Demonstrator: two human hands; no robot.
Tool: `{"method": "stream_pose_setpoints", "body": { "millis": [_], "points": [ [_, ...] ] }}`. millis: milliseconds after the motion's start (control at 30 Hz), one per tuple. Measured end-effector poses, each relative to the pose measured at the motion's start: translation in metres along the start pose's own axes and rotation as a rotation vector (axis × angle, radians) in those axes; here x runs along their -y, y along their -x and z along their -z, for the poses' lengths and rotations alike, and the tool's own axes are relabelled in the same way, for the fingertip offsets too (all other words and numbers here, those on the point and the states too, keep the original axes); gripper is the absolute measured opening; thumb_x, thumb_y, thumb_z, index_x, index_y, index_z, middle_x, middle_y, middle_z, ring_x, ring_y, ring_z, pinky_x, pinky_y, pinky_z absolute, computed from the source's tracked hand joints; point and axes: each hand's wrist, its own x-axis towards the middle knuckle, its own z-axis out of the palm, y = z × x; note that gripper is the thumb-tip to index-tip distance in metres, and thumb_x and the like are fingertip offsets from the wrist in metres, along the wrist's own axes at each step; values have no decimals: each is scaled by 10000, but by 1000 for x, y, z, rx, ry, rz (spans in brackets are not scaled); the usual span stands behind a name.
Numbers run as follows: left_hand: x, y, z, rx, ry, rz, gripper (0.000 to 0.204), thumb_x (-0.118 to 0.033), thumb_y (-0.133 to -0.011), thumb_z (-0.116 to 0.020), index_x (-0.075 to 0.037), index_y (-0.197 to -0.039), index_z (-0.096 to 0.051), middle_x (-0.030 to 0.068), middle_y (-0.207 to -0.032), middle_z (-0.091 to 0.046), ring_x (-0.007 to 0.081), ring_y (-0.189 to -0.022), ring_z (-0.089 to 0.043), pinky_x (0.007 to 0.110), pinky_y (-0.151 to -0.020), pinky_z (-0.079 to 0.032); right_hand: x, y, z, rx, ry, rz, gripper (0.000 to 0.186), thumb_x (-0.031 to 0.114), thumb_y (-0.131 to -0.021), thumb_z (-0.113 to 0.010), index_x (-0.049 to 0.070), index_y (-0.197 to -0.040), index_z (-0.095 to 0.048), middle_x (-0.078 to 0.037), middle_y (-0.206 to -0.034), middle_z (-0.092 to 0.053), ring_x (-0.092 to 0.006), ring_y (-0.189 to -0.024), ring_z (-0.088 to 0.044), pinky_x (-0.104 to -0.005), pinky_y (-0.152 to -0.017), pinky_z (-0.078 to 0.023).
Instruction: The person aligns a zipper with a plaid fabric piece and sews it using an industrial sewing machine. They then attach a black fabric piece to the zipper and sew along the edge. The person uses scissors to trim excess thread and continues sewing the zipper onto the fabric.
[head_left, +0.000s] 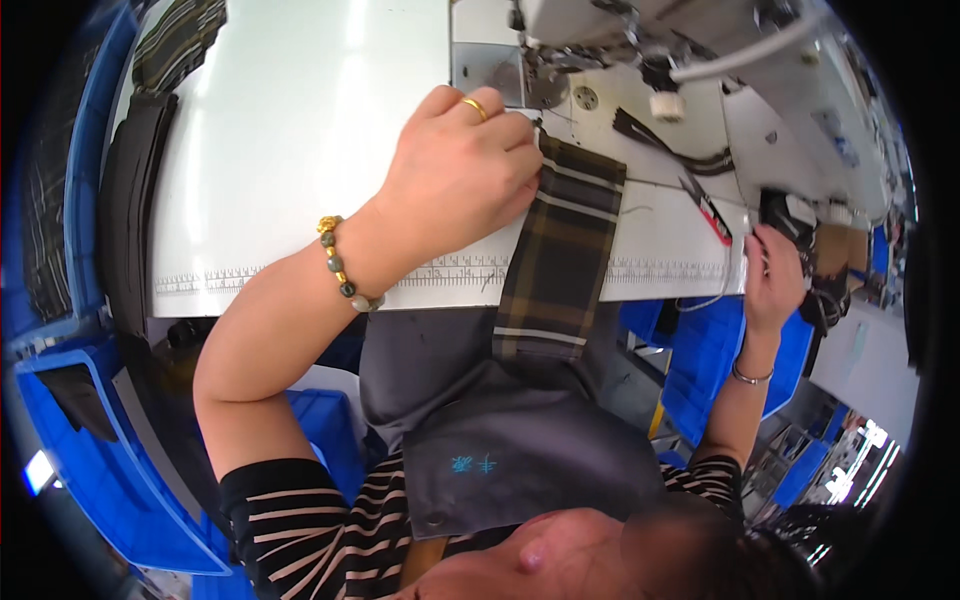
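My left hand (462, 170), with a gold ring and a bead bracelet, presses flat on the top end of a dark plaid fabric strip (560, 260). The strip lies on the white sewing table (300, 150) and hangs over its front edge onto my grey apron. The strip's top end sits just in front of the sewing machine (640, 40) needle area. My right hand (772, 270), wearing a thin bangle, reaches to the table's right edge. Its fingers rest at a dark object there; whether it grips anything is unclear.
A printed ruler runs along the table's front edge (460, 272). Dark fabric pieces are stacked at the table's left side (140, 180). Blue plastic bins stand at the left (90, 440) and under the table at the right (700, 350). A black zipper piece (670, 140) lies near the machine.
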Motion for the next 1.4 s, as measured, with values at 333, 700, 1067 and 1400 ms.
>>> {"method": "stream_pose_setpoints", "body": {
  "millis": [333, 700, 1067, 1400],
  "points": [
    [3, -6, 2, 31, -44, -4, 179, -159, -673, -855, -170, -823, -759, -85, -922, -730, 171, -895, -658, 338, -776, -470, 73, -48, -8, 173, -582, -145, 240, 36, -1010, -603, 7, -1224, -707, -142, -1079, -744, -280, -982, -716, -343, -853, -543],
    [0, -12, 6, 105, -49, 35, 243, -79, -645, -842, -144, -871, -778, -41, -963, -756, 191, -881, -644, 337, -817, -479, 104, -157, -95, 419, -708, -147, 250, 234, -875, -763, 22, -993, -704, -217, -954, -739, -406, -955, -712, -509, -827, -541],
    [0, -12, 9, 134, -42, 53, 260, -69, -641, -845, -141, -882, -777, -40, -976, -757, 190, -895, -636, 336, -842, -467, 111, -162, -135, 299, -818, -117, 187, 198, -777, -812, 108, -855, -668, -39, -817, -714, -262, -838, -706, -423, -708, -524],
    [-3, -13, 10, 136, -50, 63, 258, -78, -633, -854, -154, -865, -771, -54, -956, -748, 192, -893, -637, 345, -837, -460, 107, -162, -131, 317, -849, -109, 213, 208, -789, -813, 92, -867, -651, -35, -853, -731, -251, -853, -709, -415, -724, -523]
  ]
}}
